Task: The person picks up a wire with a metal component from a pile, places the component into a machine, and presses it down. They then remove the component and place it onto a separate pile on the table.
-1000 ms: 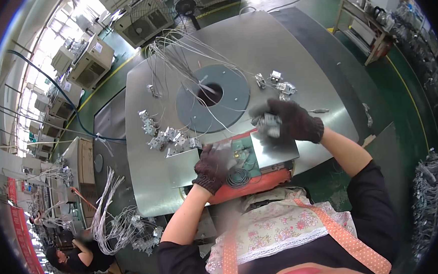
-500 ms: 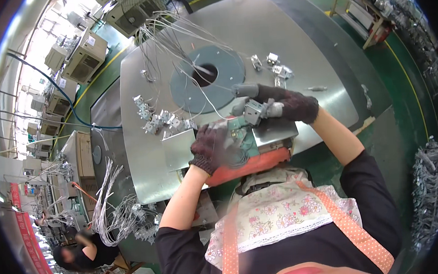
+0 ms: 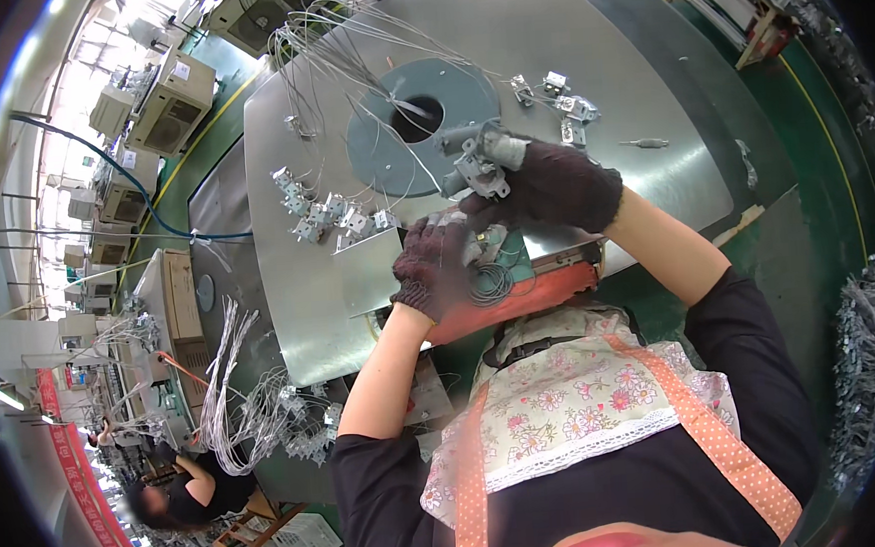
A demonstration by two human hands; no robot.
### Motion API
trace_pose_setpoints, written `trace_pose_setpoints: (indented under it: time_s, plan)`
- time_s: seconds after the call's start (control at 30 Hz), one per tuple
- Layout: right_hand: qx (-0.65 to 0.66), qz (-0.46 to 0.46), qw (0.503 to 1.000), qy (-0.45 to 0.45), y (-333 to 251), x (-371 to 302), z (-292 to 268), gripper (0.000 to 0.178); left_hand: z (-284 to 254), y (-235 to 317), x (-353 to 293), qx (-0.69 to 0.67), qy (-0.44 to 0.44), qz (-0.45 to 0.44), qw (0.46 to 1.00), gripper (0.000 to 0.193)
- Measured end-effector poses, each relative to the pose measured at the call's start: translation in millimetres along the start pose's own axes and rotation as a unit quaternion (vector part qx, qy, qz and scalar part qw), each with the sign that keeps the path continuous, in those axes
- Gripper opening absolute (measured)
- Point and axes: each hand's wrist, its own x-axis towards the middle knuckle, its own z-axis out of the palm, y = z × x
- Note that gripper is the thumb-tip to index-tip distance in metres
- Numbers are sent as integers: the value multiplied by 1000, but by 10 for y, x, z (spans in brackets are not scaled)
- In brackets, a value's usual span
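Observation:
My right hand (image 3: 562, 181), in a dark knit glove with greyish fingertips, grips a small grey metal bracket (image 3: 482, 174) with a flanged end, raised above the work surface. Close beside it, my left hand (image 3: 432, 262), gloved alike, has curled fingers at the fixture by the table's front edge; what they hold is hidden. A coil of thin grey wire (image 3: 492, 284) hangs under that hand, next to the green part (image 3: 517, 253) of the fixture. Along the fixture's front lies a red padded strip (image 3: 520, 304). One white wire (image 3: 423, 164) runs toward my hands.
The metal table (image 3: 636, 81) carries a round grey plate (image 3: 374, 142) with a dark central hole. Small metal blocks (image 3: 329, 215) with wires lie left, more blocks (image 3: 573, 110) right, near a slim tool (image 3: 644, 144). Bundled cables (image 3: 230, 406) hang off the left side. A co-worker (image 3: 195, 484) sits far left.
My right hand has lifted and turned the metal bracket, bringing it up and slightly left. My left hand has shifted a little up beside the fixture. The whole view has moved slightly.

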Motion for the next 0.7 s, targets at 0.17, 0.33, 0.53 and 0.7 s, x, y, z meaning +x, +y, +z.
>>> trace_pose_setpoints:
  time_s: [0.17, 0.33, 0.53, 0.7]
  plan:
    - [-11, -17, 1000, -14, 93, -39, 38, 46, 105, -89, -26, 35, 33, 29, 998, 47]
    - [-63, -53, 995, 58, 218, -51, -12, 46, 47, -54, 15, 19, 28, 38, 999, 44]
    - [-41, -45, 997, 41, 276, -30, -92, 50, 66, -73, 13, 14, 29, 15, 999, 36]
    - [-18, -82, 997, -1, 194, -87, 65, 61, -143, 100, 70, -30, 73, 53, 995, 36]
